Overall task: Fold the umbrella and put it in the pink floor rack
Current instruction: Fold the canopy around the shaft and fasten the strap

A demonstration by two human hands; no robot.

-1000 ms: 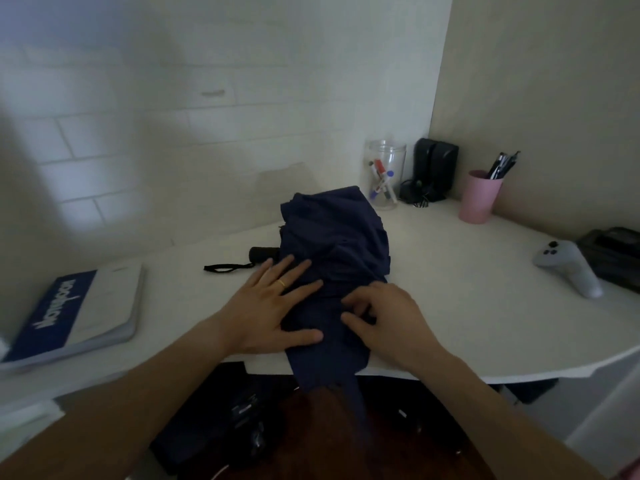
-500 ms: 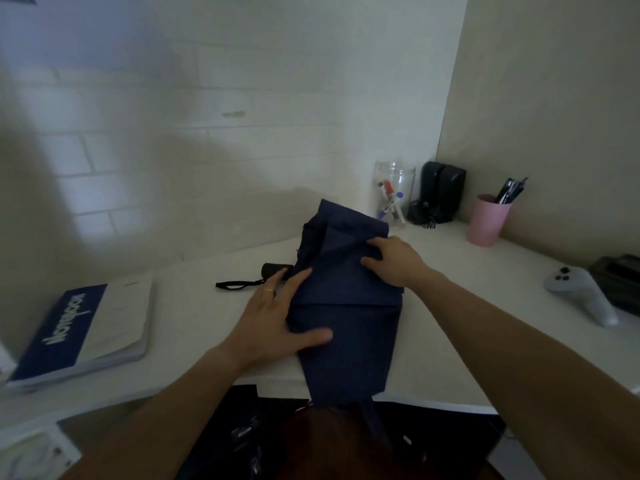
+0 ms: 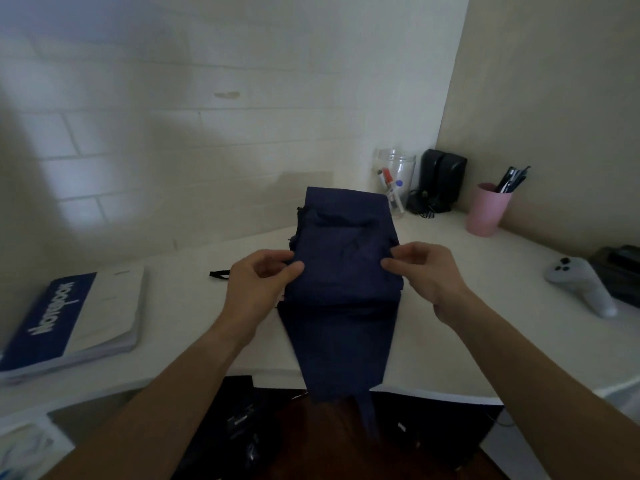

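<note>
A dark navy umbrella lies collapsed on the white desk, its cloth flattened into a wide pleated panel that narrows toward me and hangs over the desk's front edge. My left hand pinches the cloth's left edge. My right hand pinches its right edge. The umbrella's black wrist strap sticks out on the left, just beyond my left hand; the handle itself is hidden. No pink floor rack is in view.
A blue and white notebook lies at the desk's left. At the back right stand a clear jar of markers, black speakers and a pink cup of pens. A white controller rests at the right. Dark items sit under the desk.
Both hands left the top of the cloth and now pinch its side edges. The bunched fabric has been smoothed into a flat panel, and the view tilted upward.
</note>
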